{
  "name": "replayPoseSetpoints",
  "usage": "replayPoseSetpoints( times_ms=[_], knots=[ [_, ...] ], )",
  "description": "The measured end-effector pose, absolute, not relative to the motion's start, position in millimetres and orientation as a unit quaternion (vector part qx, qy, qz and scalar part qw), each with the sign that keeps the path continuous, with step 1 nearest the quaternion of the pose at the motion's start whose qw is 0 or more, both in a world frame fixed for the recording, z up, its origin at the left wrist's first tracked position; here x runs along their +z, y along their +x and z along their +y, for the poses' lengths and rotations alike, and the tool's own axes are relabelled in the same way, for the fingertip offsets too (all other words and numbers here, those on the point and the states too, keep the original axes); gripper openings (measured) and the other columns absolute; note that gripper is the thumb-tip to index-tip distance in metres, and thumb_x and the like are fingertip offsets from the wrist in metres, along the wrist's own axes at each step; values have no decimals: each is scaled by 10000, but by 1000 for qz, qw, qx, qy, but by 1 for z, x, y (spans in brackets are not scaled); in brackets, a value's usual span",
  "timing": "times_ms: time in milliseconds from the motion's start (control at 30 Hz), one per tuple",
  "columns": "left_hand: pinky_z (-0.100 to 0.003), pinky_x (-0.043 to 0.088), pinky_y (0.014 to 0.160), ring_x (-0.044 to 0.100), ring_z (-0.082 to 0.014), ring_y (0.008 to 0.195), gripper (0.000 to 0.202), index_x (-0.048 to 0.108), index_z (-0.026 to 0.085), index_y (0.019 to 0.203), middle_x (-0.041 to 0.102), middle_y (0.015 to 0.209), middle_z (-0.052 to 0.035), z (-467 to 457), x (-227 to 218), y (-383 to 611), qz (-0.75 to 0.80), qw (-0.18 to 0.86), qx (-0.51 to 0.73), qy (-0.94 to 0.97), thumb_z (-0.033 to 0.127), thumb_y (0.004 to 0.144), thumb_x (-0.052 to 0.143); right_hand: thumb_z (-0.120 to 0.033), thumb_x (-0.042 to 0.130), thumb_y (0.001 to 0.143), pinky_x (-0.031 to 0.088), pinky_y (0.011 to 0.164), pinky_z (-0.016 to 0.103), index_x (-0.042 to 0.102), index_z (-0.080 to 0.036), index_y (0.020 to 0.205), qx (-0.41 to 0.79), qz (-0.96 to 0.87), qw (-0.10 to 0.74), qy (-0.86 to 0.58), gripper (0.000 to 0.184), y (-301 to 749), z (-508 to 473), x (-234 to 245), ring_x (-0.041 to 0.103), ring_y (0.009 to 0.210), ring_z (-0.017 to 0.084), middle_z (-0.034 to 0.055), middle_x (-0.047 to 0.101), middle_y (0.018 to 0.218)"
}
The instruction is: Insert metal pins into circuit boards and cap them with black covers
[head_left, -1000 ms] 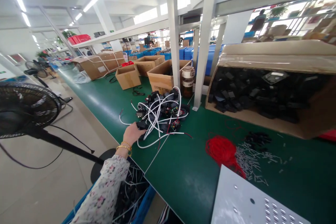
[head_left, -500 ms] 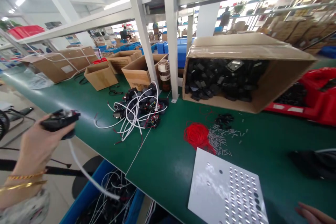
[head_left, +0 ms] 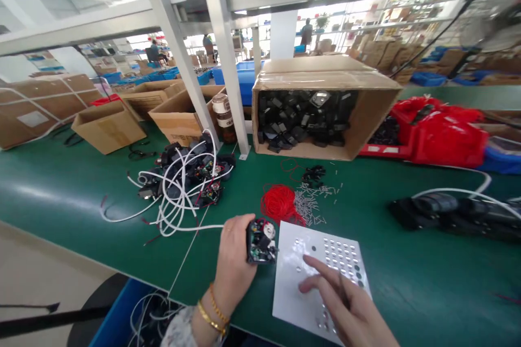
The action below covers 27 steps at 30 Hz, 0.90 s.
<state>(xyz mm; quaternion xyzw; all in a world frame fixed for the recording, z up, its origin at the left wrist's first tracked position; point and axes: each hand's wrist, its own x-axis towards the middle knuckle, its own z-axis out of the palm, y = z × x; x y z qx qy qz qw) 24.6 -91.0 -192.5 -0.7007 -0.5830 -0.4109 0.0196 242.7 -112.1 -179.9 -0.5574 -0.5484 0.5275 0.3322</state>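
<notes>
My left hand point(head_left: 234, 257) grips a small black housing with an exposed circuit board point(head_left: 261, 242), its inner side facing up and a white cable trailing off leftward. To its right lies a pale sheet point(head_left: 291, 295) bearing rows of small shiny round pieces. Over this sheet hovers my right hand point(head_left: 342, 295), thumb and forefinger apart, nothing visible between them; whether a fingertip touches the sheet I cannot tell. Just behind the sheet are a coil of red wire point(head_left: 279, 203) and a scatter of small metal pins point(head_left: 307, 206).
Wired black units point(head_left: 183, 173) are heaped at left. Behind stands a tipped carton point(head_left: 325, 77) of black parts, with red bins point(head_left: 448, 138) beside it. More black units point(head_left: 443, 211) lie at right. A blue crate point(head_left: 118, 312) sits below the table edge. Metal posts point(head_left: 223, 54) rise behind.
My left hand has brought the black housing from the far left to beside the sheet. My right hand has moved leftward over the sheet. The view has turned to the right.
</notes>
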Motion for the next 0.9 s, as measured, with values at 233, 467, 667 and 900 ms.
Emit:
replayPoseSetpoints(
  times_ms=[233,467,667,900],
  knots=[
    [-464,456,938,518,-280,1094,735,347,226,1279,510,1186,-104,-102,-222,70,-537,-244,-412,-694,141,662,736,-551,525,850,447,960,432,648,-162,1157,508,-572,363,-533,510,234,-93,-205,586,1077,294,121,661,1115],
    [-545,379,1022,517,-300,1142,685,415,276,1239,531,1218,-79,-107,-219,63,-529,-331,-425,-655,255,669,793,-394,498,888,505,831,369,671,-187,1067,454,-625,350,-530,323,246,-92,-199,624,944,261,99,685,992],
    [-519,375,1046,537,-301,1157,747,449,272,1232,573,1236,-103,-99,-222,59,-460,-305,-442,-707,537,610,767,-186,432,902,460,808,329,633,-255,1119,430,-748,300,-408,304,245,-59,-167,566,899,199,51,582,945],
    [-472,419,1028,515,-306,1187,863,434,260,1251,526,1294,-126,-99,-226,54,-447,-326,-438,-709,556,524,792,-159,479,857,428,694,282,564,-189,838,434,-745,316,-395,93,240,-45,-175,534,771,167,16,542,828]
  ],
)
